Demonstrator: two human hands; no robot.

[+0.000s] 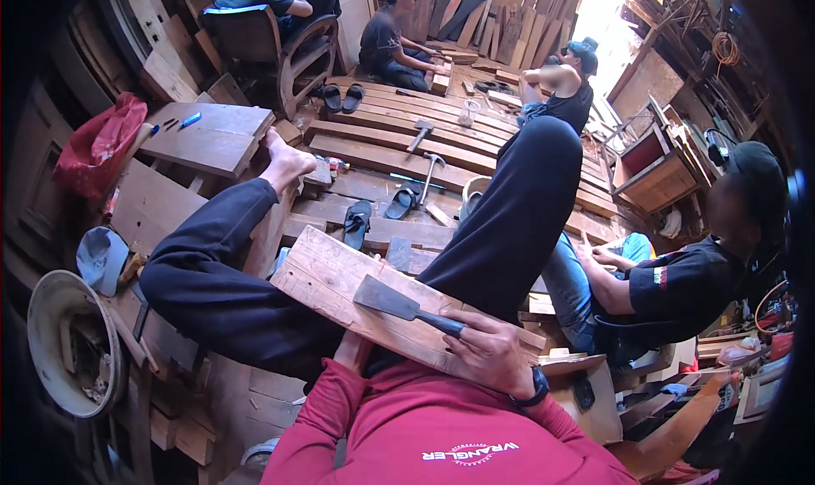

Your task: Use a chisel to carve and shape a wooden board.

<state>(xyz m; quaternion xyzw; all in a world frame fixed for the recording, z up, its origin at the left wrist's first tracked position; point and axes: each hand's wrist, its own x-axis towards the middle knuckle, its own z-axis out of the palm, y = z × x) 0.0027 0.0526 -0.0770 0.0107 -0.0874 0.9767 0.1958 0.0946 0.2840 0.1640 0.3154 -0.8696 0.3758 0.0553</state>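
Note:
A thick wooden board point(323, 273) lies slantwise across my lap, with a few small dark holes near its far left end. My right hand point(492, 353), a dark band on its wrist, is closed round the dark handle of a wide chisel point(386, 298). The chisel's broad grey blade lies flat over the board's upper face and points left. My left hand point(352, 349) is at the board's near edge, mostly beneath it, and its fingers are hidden.
A person in a dark shirt point(679, 290) sits close on my right; others sit farther back. A hammer point(431, 175), a mallet point(419, 135) and sandals point(356, 222) lie on the planks ahead. On the left are a white bucket point(106, 392) and a red bag point(102, 150).

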